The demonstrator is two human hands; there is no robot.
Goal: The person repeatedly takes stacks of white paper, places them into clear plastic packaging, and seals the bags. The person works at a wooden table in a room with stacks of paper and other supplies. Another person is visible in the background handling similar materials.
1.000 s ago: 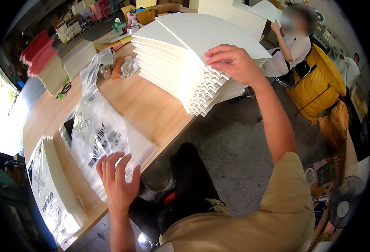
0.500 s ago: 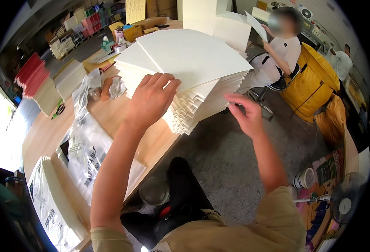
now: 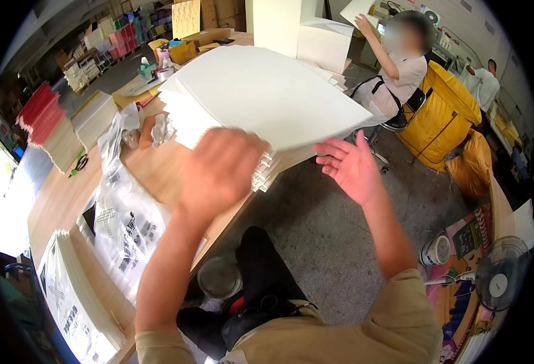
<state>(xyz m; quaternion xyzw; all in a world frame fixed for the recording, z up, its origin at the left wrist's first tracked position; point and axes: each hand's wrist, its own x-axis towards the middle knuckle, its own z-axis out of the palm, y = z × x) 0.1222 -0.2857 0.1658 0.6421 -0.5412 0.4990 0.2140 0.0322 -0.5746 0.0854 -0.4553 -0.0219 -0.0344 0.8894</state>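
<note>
A fanned stack of white paper or card (image 3: 185, 112) lies at the corner of the wooden table. Across its top spreads a large white sheet (image 3: 267, 94), its right corner reaching past the stack's side. My left hand (image 3: 224, 167) is at the sheet's near edge, over the stack's front corner. Motion blurs its fingers, so their grip cannot be made out. My right hand (image 3: 352, 167) is open just off the sheet's near right edge, palm turned inward, fingers spread, nothing in it.
Plastic wrapping (image 3: 127, 224) and a wrapped stack (image 3: 76, 297) lie at near left. Scissors (image 3: 80, 164) rest beside red-and-white paper piles (image 3: 45, 121). A seated co-worker (image 3: 400, 79) holds up a sheet near a yellow bag (image 3: 443, 118). A fan (image 3: 499, 282) stands at right.
The top sheet has shifted over the stack toward the right and nearer me. My left hand has come down and nearer; my right hand's fingers have spread. The co-worker has raised their sheet.
</note>
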